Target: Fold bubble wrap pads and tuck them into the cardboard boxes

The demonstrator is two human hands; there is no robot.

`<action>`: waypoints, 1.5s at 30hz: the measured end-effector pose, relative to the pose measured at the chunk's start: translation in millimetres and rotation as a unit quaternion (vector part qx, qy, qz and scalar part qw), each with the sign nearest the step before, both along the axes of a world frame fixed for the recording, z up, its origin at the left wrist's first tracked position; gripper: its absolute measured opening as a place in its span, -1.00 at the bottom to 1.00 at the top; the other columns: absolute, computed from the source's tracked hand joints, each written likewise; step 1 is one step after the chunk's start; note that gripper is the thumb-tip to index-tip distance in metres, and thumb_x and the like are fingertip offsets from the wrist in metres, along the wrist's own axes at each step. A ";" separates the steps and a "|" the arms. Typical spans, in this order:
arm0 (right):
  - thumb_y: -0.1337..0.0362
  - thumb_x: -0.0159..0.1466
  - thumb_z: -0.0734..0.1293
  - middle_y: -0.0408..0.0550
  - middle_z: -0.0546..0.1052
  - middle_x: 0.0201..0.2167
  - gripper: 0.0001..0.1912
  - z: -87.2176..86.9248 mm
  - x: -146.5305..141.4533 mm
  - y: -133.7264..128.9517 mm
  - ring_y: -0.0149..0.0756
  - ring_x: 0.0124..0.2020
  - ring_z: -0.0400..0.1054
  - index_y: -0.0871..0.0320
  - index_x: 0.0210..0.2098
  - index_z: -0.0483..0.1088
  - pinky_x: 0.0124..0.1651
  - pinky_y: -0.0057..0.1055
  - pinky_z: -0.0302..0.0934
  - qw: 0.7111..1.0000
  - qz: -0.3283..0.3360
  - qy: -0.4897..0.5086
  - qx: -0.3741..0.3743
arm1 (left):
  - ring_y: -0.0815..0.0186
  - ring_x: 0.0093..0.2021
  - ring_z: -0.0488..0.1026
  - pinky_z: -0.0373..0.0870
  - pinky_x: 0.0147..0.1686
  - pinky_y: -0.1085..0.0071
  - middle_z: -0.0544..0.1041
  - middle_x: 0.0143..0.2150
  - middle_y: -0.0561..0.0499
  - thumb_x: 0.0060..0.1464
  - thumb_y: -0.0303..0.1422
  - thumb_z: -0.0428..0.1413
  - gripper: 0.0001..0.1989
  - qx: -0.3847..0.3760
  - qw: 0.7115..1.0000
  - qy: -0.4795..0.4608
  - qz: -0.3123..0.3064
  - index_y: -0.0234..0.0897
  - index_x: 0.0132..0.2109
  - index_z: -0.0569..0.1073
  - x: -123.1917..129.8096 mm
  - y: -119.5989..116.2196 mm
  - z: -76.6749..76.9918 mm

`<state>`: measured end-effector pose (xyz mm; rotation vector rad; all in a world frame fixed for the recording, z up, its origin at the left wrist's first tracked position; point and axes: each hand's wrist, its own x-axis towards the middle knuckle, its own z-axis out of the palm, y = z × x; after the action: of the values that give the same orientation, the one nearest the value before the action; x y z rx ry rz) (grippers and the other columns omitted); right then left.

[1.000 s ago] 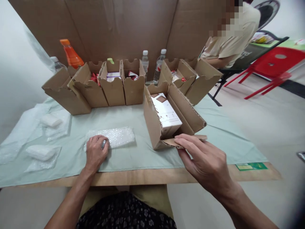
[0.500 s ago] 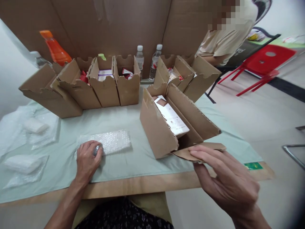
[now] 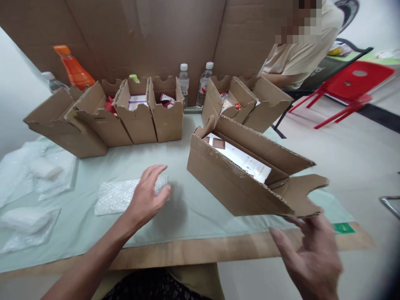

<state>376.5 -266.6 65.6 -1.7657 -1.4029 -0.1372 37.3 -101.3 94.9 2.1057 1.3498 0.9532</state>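
Observation:
A cardboard box (image 3: pixel 225 179) stands open-topped at the right of the cloth-covered table, its end flap (image 3: pixel 304 191) folded outward. Inside lies a white printed carton (image 3: pixel 242 158). My right hand (image 3: pixel 312 254) is below that flap, thumb apart from the fingers; its fingertips are partly hidden and seem to touch the underside. Over a flat bubble-wrapped item (image 3: pixel 115 198) hovers my left hand (image 3: pixel 151 196), with fingers and thumb spread and nothing held.
Several open cardboard boxes (image 3: pixel 168 121) line the back, some holding packets. Behind them are clear bottles (image 3: pixel 183 85) and an orange bottle (image 3: pixel 75 71). Bubble-wrap pieces (image 3: pixel 28 221) lie left. A seated person (image 3: pixel 300 62) and a red chair (image 3: pixel 353 87) are at back right.
My left hand has let go of a small dark object, now out of sight, and moved up and right. The box has turned, its near end swinging right; my right hand has shifted right and lower.

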 end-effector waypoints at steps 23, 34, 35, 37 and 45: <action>0.10 0.32 0.34 0.04 0.66 -0.14 -0.69 -4.6 35.3 187.0 -0.20 -0.23 0.57 0.11 -0.02 0.50 -0.29 -0.31 0.49 0.958 0.170 0.217 -0.075 | -0.08 0.43 0.31 0.27 0.40 -0.18 0.20 0.50 -0.33 0.15 -0.44 0.13 -0.18 -0.109 0.975 -0.191 -0.040 -0.22 0.50 0.05 73.2 19.8 -35.3; 0.12 0.39 0.36 0.04 0.69 -0.33 -0.80 -22.4 -15.2 124.3 -0.11 -0.35 0.62 0.06 -0.16 0.59 -0.23 -0.21 0.48 0.975 0.153 0.112 -0.118 | -0.03 0.46 0.26 0.39 0.34 -0.16 0.49 0.30 -0.24 0.24 -0.49 0.15 -0.67 0.064 0.993 0.051 -0.086 -0.23 0.12 0.54 -19.8 -86.3 -32.1; 0.13 0.38 0.37 0.01 0.69 -0.33 -0.80 -18.3 -30.8 123.4 -0.12 -0.33 0.62 0.08 -0.17 0.60 -0.21 -0.20 0.49 0.970 0.188 0.090 -0.122 | -0.03 0.44 0.28 0.39 0.33 -0.16 0.51 0.28 -0.23 0.24 -0.49 0.14 -0.68 0.074 0.994 0.059 -0.060 -0.23 0.12 0.54 -31.5 -87.7 -31.3; 0.15 0.38 0.36 -0.02 0.70 -0.30 -0.81 -10.0 -64.7 127.9 -0.15 -0.29 0.62 0.09 -0.19 0.60 -0.20 -0.23 0.49 0.955 0.266 0.049 -0.120 | -0.03 0.42 0.32 0.38 0.33 -0.18 0.52 0.26 -0.21 0.24 -0.49 0.14 -0.68 0.083 0.993 0.082 -0.006 -0.22 0.11 0.55 -52.0 -84.9 -32.5; 0.28 0.34 0.36 0.08 0.65 0.00 -0.70 -3.7 -172.9 181.0 -0.15 -0.14 0.55 0.12 0.05 0.54 -0.03 -0.18 0.41 0.905 0.373 -0.085 -0.186 | -0.07 0.33 0.39 0.36 0.32 -0.18 0.54 0.23 -0.21 0.23 -0.47 0.12 -0.72 0.052 0.990 0.130 0.028 -0.24 0.06 0.57 -79.4 -80.3 -55.5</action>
<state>203.6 -85.6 61.9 -1.3912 -2.2539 0.4239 -42.2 -181.5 39.4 2.3473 1.5216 0.8076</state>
